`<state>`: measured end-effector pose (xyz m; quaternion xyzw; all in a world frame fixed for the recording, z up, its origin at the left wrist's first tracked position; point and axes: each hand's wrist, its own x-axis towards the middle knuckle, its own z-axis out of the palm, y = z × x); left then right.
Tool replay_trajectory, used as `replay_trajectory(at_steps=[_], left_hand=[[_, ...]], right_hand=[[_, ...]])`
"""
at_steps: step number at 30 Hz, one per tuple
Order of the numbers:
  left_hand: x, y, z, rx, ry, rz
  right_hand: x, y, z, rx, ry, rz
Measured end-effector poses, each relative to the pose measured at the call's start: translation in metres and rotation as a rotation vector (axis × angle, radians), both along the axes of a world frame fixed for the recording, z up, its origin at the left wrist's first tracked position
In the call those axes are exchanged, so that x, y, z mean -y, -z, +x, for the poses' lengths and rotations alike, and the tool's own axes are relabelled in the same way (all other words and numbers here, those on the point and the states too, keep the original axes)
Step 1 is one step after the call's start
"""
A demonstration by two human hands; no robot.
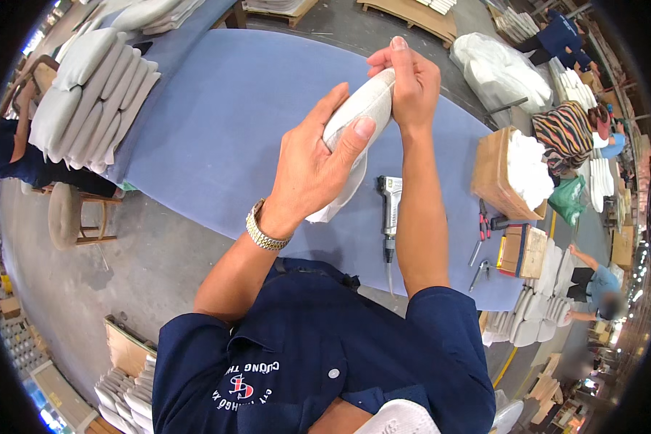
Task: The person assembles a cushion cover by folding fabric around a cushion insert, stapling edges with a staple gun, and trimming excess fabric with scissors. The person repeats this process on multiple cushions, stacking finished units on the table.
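Note:
A light grey upholstered seat pad (363, 101) is held up on edge above the blue-covered table (217, 108). My left hand (315, 163) is closed round its near left side, with the thumb lying along the face toward me. At the pad's far right end, my right hand (414, 83) grips the edge with curled fingers, its thumb raised. Loose pale fabric hangs under the pad by my left wrist. A pneumatic staple gun (390, 206) with a hose lies on the table beside my right forearm.
Stacked grey pads (94, 98) stand on the left. On the right are a cardboard box (495, 170) of white material, red-handled pliers (484, 221), another metal hand tool (479, 275) and a small box (522, 249). Other people work beyond both table ends.

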<state>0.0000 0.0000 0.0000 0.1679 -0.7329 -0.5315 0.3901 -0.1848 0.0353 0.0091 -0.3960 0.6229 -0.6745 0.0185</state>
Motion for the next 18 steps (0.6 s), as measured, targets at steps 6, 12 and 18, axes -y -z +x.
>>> replay_trajectory(at_steps=[6, 12, 18], left_hand=[[0.009, -0.009, -0.014, 0.175, -0.034, -0.028], [0.030, -0.003, -0.029, 0.143, -0.068, -0.235], [0.104, -0.013, -0.023, 0.125, 0.322, -0.085]], right_hand=[[0.022, 0.003, -0.017, 0.012, 0.031, 0.027], [0.043, -0.005, -0.033, 0.059, 0.095, 0.210], [0.030, 0.007, -0.043, -0.353, 0.035, 0.225]])
